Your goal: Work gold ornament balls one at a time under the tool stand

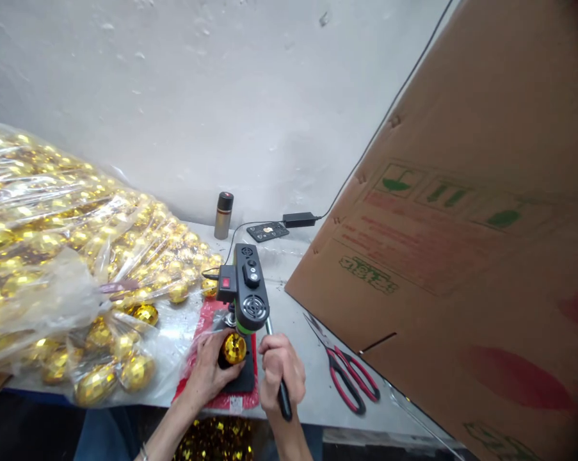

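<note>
My left hand (206, 370) is closed around a shiny gold faceted ball (234, 348), thumb at its lower edge. The ball sits over the black base (240, 381) of a small bench press (251, 288), just below its black head with round vents and a red switch box. My right hand (281, 371) is wrapped round the press's lever handle (284, 400), whose black grip points down toward me. Beneath the press lies a red plastic sheet (192, 371).
A clear bag (77, 218) of many gold balls fills the left side. Scissors (349, 374) with red-black handles lie right, beside a large cardboard box (437, 243). Behind stand a bottle (223, 216), a phone (268, 231) and a power adapter (299, 219). Gold balls show below the table.
</note>
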Tool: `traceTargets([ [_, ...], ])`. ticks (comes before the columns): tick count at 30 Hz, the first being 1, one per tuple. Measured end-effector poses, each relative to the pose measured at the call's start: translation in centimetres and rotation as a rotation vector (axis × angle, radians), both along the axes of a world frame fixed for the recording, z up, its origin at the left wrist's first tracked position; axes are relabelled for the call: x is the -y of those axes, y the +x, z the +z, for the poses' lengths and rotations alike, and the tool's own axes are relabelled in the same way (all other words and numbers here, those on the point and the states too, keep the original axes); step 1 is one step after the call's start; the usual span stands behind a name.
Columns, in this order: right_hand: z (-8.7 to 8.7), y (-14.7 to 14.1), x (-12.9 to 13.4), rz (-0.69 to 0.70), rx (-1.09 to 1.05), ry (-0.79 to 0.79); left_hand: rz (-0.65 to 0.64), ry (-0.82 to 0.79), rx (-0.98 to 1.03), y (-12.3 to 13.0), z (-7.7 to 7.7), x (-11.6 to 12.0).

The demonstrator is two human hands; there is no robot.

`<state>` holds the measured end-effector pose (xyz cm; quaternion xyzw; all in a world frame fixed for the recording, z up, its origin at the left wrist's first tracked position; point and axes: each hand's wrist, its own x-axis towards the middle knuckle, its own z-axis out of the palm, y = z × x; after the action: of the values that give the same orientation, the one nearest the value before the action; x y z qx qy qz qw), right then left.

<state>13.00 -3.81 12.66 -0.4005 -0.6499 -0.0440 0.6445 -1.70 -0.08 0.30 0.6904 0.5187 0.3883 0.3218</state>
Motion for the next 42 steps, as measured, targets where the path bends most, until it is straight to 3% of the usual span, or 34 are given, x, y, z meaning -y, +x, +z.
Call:
traceTargets([
  [4,-2.2,-0.7,0.2,-0.035,-0.075,-0.022,-0.002,-0.004,0.003,0.2,0.3,0.2],
  [8,-2.8,-0.7,0.4,-0.052,-0.105,-0.038,-0.006,-0.022,0.015,0.3,0.5,0.3],
  [42,-3.0,-1.8,-0.1,-0.13,-0.231,0.013,0.025,-0.033,0.012,0.9,0.2,0.4],
])
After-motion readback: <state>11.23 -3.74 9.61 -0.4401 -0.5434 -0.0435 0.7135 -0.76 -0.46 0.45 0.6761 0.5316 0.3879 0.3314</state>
